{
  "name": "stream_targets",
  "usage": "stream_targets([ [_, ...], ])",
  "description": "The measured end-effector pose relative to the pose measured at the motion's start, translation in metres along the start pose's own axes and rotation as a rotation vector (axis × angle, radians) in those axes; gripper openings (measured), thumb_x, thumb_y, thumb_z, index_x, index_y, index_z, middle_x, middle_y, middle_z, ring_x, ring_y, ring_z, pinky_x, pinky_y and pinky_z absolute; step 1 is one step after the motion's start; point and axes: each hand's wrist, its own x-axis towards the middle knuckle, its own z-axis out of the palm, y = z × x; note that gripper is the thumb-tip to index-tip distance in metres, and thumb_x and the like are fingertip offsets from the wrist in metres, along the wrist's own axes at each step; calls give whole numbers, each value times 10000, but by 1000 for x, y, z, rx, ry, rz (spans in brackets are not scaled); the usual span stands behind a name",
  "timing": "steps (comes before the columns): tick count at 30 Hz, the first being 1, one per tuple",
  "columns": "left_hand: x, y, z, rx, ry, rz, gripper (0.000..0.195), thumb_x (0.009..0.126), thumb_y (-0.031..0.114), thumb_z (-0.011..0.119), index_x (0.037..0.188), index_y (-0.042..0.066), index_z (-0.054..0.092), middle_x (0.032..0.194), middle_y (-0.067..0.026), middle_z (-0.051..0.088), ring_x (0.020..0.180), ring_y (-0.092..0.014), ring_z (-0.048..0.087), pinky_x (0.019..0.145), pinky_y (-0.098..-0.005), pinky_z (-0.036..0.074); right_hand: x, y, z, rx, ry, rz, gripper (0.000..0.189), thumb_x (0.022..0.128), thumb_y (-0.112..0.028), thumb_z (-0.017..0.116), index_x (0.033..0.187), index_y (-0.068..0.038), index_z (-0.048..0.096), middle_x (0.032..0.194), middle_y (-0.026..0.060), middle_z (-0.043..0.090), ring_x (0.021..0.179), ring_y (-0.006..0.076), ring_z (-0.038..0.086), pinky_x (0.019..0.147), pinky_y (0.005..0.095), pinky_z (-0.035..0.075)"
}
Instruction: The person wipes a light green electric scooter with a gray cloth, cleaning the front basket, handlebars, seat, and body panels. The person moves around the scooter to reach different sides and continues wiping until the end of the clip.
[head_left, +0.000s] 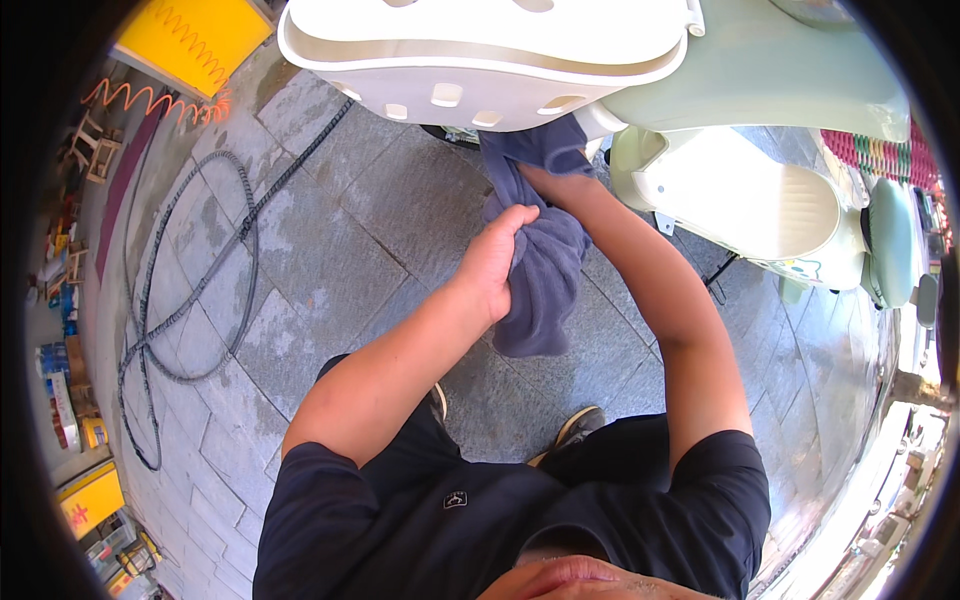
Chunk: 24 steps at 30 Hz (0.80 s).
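My left hand (499, 259) grips a bunched grey-purple cloth (544, 292), its thumb lying over the top and the rest hanging towards the paving. The far part of the same cloth goes up below a white plastic basket (480, 97) on the front of a pale green electric scooter (757, 82). My right hand (566, 154) reaches in under the basket and is mostly covered by the cloth; its fingers are hidden. Part of the front wheel (454, 136) shows just left of the cloth.
A dark hose (251, 217) lies looped on the stone paving at the left. An orange coiled air hose (150, 105) hangs by a yellow box (199, 37). The scooter's cream footboard (742, 187) and seat (892, 244) stand at the right.
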Motion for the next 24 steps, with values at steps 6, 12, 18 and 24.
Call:
stream_targets([
  [6,-1,35,-3,-65,31,165,320,1028,317,609,1100,22,711,1047,-136,785,923,-287,778,889,-460,650,49,-25,35,97,-320,251,547,1076,-465,518,1483,-116,627,1532,156,627,1460,339,542,1199,463,428],
  [12,-2,23,1,3,108,84,325,1038,318,614,1082,15,723,1020,-120,785,878,-257,779,847,-428,660,18,0,25,-305,-162,-237,476,1013,-301,574,1443,-108,637,1414,152,675,1338,330,620,1126,469,474],
  [18,2,10,3,65,47,-112,324,1018,310,680,1143,14,715,1091,-139,787,943,-262,781,897,-438,651,-33,13,-19,-63,-307,-153,344,895,-233,704,1207,-90,694,1176,138,659,1110,355,674,896,451,560],
  [24,-9,14,16,191,-72,-54,386,996,302,715,1228,-6,711,1165,-161,784,1028,-288,779,987,-451,629,-85,13,-45,-118,96,79,297,931,-200,755,1163,-15,737,1147,222,727,1081,426,691,922,473,568],
])
